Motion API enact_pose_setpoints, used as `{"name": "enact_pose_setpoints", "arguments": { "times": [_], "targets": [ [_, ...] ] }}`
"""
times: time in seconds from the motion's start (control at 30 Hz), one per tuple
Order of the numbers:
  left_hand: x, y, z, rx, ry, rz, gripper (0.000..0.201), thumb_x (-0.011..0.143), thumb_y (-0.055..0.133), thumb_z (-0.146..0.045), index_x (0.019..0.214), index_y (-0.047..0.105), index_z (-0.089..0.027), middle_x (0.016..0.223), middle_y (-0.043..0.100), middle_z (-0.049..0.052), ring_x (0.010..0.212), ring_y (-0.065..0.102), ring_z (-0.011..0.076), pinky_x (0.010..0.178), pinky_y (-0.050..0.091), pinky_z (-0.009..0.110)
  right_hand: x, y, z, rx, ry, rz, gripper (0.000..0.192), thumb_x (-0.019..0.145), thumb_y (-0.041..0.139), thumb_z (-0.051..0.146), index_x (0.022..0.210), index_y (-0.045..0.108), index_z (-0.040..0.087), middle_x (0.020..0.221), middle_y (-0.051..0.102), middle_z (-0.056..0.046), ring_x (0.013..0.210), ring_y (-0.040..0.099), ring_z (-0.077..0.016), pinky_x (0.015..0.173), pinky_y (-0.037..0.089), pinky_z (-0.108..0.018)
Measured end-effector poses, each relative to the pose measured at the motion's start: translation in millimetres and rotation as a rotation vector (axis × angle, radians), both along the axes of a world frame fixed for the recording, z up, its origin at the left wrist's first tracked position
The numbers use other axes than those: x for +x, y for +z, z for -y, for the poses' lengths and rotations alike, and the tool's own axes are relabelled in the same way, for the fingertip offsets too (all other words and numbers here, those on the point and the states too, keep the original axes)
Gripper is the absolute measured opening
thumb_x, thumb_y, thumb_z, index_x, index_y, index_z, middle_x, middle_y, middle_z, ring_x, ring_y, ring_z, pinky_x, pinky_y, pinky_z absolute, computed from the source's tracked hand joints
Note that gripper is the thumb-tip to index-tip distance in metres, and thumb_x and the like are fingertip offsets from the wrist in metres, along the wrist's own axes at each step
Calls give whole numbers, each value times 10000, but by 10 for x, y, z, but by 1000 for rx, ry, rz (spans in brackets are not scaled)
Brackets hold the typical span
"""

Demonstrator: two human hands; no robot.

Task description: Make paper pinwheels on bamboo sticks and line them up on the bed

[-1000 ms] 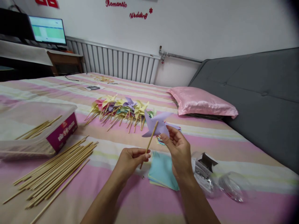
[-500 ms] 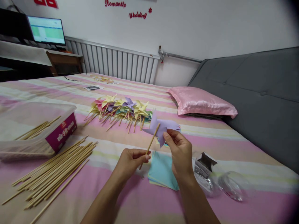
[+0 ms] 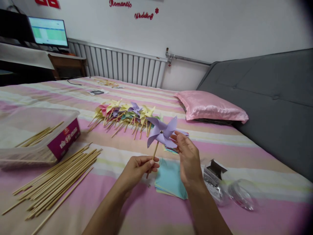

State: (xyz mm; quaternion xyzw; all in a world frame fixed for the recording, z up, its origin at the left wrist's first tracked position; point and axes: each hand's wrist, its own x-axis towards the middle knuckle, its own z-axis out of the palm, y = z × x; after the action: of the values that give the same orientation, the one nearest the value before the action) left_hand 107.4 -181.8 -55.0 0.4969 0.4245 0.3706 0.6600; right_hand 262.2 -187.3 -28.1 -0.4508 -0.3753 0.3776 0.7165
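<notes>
The left hand (image 3: 138,169) is pinching the lower part of a thin wooden stick (image 3: 154,155) between thumb and fingers, holding it tilted a little to the right above the striped bedsheet (image 3: 122,209). On top of that stick a lilac paper pinwheel (image 3: 161,132) is sitting, its face turned toward the camera, a small pin showing at its centre. The right hand (image 3: 188,160) is touching one of the pinwheel's right-hand blades with its fingertips (image 3: 176,141) — fingers closed lightly on the paper edge, not on the stick.

Just under the hands a stack of light-blue paper squares (image 3: 170,179) is lying on the sheet. Farther back a heap of finished pinwheels (image 3: 124,114) — yellow, pink, purple, green — is lying in a row. To the left, loose bamboo sticks (image 3: 56,182) are spread beside a clear plastic box (image 3: 36,137) with a magenta label whose writing is too small to read. To the right a small opened carton (image 3: 212,178) is standing next to a clear round lid (image 3: 241,195). A pink satin pillow (image 3: 210,106) is resting against the grey headboard (image 3: 274,101). On the wall red letters are reading "Romantic" (image 3: 120,4) and "Wedding" (image 3: 143,15).
</notes>
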Motion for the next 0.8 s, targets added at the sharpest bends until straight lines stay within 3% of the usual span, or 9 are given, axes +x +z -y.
{"name": "enact_pose_setpoints", "arguments": {
  "times": [0.1,0.27,0.67,0.8],
  "targets": [
    [14,-27,6,21,-48,-10,425,649,708,-459,896,717,-113,804,721,109,715,622,175,654,423,267,-17,5,10,8,108,35,346,718,669,399,969,633,163,932,663,-52,866,597,-176,751,453,-290],
    [40,-52,24,23,-148,-55,401,668,694,-454,868,722,-107,782,712,109,706,618,180,610,404,257,-39,7,-2,-37,-38,31,249,628,727,363,718,644,145,677,628,-15,640,548,-132,606,440,-257],
    [49,-104,10,58,-167,-68,408,666,688,-458,870,722,-107,774,706,105,746,626,206,617,415,271,-31,-48,-13,-44,-117,74,239,598,743,352,620,651,132,571,588,1,549,483,-111,538,397,-244],
    [67,-117,19,86,-178,-84,399,694,662,-445,881,717,-96,739,695,94,655,604,173,573,409,258,-14,-68,-27,-40,-165,123,269,604,732,372,576,619,129,509,534,22,503,443,-95,490,363,-229]
  ]
}}
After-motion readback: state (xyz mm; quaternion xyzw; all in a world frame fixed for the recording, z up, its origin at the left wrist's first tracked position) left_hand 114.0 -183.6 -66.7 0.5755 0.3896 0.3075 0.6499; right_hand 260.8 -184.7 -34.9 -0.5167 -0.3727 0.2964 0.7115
